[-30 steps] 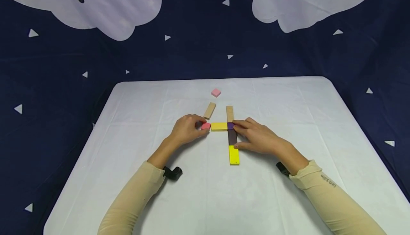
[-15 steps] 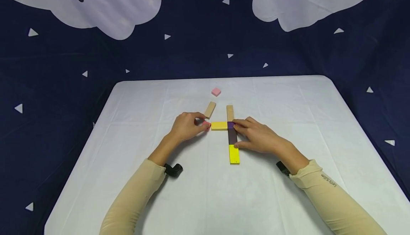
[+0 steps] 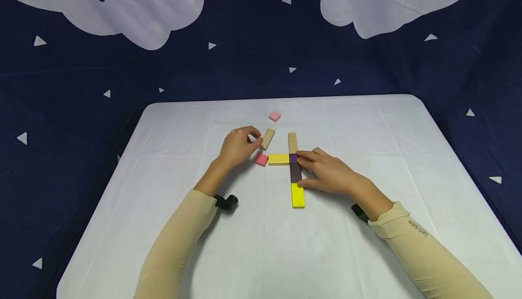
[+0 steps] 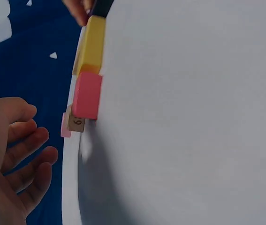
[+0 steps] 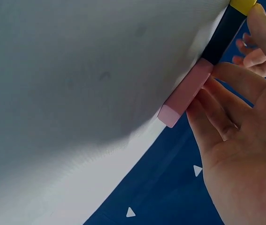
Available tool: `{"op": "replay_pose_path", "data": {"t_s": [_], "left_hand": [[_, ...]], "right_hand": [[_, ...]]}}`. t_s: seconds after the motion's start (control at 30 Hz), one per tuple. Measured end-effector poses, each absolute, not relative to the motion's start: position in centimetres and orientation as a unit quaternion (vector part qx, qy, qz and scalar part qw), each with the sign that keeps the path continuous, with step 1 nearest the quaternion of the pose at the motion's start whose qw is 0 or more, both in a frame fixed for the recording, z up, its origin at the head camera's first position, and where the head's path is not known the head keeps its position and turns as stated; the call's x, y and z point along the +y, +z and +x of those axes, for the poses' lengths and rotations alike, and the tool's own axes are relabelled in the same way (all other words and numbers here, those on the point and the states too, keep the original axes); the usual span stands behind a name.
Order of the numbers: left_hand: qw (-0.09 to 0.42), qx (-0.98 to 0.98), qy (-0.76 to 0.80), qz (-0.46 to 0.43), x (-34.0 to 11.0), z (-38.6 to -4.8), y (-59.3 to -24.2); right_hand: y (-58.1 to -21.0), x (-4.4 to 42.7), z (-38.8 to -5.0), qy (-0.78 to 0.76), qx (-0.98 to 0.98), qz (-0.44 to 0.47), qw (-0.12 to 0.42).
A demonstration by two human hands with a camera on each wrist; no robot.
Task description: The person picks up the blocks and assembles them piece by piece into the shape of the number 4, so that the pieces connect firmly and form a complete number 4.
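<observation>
My left hand [image 3: 241, 145] hovers just left of a loose plain wooden block [image 3: 268, 139], its fingers loosely bent with nothing between them. A red-pink block [image 3: 262, 159] lies near it, at the left end of a yellow block [image 3: 279, 159]. That yellow block meets a purple piece [image 3: 293, 158] in a column: plain wooden block [image 3: 292, 143] above, dark block [image 3: 295, 172] and brighter yellow block [image 3: 297, 195] below. My right hand [image 3: 328, 171] rests its fingertips against a light pink block [image 5: 187, 91], which the head view hides; its thumb touches beside the dark and yellow blocks.
A small light pink block [image 3: 275, 116] lies farther back on the white-covered table [image 3: 367, 253]. Behind stands a dark blue cloth [image 3: 253, 72] with clouds and triangles. A black wrist camera [image 3: 226, 203] sits low at the left cuff.
My left hand has let go of the red-pink block, which now sits slightly turned, and has moved up beside the loose wooden block. The right hand stays put.
</observation>
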State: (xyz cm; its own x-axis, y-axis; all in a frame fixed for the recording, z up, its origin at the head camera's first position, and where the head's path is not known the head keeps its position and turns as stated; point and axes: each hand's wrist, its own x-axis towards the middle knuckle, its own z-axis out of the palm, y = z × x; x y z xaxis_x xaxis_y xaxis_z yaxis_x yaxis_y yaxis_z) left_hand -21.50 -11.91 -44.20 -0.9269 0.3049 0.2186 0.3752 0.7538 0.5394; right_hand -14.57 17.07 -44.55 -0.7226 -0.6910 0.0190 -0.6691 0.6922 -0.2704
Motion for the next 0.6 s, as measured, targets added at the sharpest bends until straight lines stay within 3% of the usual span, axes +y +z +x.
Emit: {"op": "replay_pose_path", "data": {"t_s": [0.6], "left_hand": [[-0.061,-0.933,-0.253,-0.248,-11.0,-24.9,-44.1]], "right_hand": [[-44.4,17.2,-14.6,-0.127,0.920,-0.369,0.044]]}}
